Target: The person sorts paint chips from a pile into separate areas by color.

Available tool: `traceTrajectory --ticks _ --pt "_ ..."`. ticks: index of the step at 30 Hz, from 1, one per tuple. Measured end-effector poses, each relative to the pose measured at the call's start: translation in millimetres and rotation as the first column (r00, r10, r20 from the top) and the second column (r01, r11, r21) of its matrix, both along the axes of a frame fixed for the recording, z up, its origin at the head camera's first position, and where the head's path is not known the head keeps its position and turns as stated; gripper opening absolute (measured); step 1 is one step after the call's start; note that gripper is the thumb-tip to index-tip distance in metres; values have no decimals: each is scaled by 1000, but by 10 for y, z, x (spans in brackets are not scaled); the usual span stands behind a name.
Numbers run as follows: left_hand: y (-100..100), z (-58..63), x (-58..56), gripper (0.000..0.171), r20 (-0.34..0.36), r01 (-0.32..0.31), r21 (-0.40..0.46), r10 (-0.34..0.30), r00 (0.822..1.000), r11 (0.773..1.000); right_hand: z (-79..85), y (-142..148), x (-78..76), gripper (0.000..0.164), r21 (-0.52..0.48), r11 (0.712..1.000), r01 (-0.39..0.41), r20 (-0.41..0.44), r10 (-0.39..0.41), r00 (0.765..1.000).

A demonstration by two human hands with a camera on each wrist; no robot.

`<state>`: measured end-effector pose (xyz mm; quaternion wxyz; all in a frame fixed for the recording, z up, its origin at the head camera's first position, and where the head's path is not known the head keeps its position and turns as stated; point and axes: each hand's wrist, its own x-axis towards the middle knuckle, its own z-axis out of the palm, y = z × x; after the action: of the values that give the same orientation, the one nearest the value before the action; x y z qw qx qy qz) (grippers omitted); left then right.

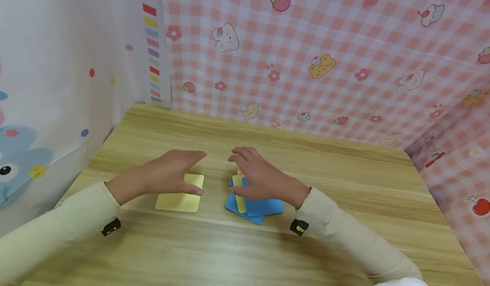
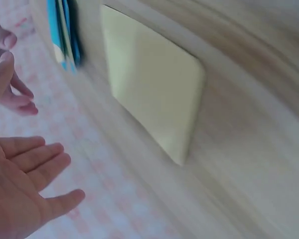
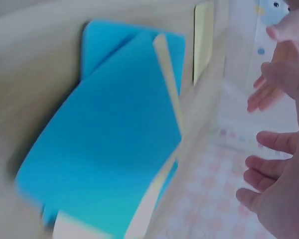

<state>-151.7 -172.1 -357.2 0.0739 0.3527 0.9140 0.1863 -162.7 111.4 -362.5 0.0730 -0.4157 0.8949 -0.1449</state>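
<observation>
A flat yellow card (image 1: pixel 178 201) lies on the wooden table, left of the middle. My left hand (image 1: pixel 168 173) hovers over it with fingers extended and thumb apart, holding nothing; the left wrist view shows a gap between the hand (image 2: pixel 30 184) and the card (image 2: pixel 149 74). To the right lies a loose, fanned pile of blue and yellow cards, a blue card (image 1: pixel 264 207) on top. My right hand (image 1: pixel 260 173) is above that pile, fingers spread and slightly bent, nothing in it. In the right wrist view the top blue card (image 3: pixel 104 129) is beside the right hand (image 3: pixel 284 169).
The wooden table (image 1: pixel 344 184) reaches back to a pink checked cloth (image 1: pixel 291 56) with cartoon prints. A white patterned cloth (image 1: pixel 69 43) hangs along the left side. Small black devices (image 1: pixel 299 227) are strapped at both wrists.
</observation>
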Motion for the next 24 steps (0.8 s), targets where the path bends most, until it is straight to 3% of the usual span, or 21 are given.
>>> traceTrajectory --ticks 10,16,20,24 --pt "559 58 86 102 -8 35 -69 -35 999 997 31 633 64 76 -16 999 34 -22 -34 999" --pt "832 -29 129 101 -56 83 -105 -89 994 991 -29 886 159 82 -7 999 52 -23 -53 998" --pt "995 -108 136 102 -89 117 -143 -131 987 983 -105 1028 209 84 3 1000 24 -37 -24 999" --pt "1122 -187 127 101 -75 124 -170 -138 988 978 -205 1114 235 87 35 999 -12 -22 13 1000"
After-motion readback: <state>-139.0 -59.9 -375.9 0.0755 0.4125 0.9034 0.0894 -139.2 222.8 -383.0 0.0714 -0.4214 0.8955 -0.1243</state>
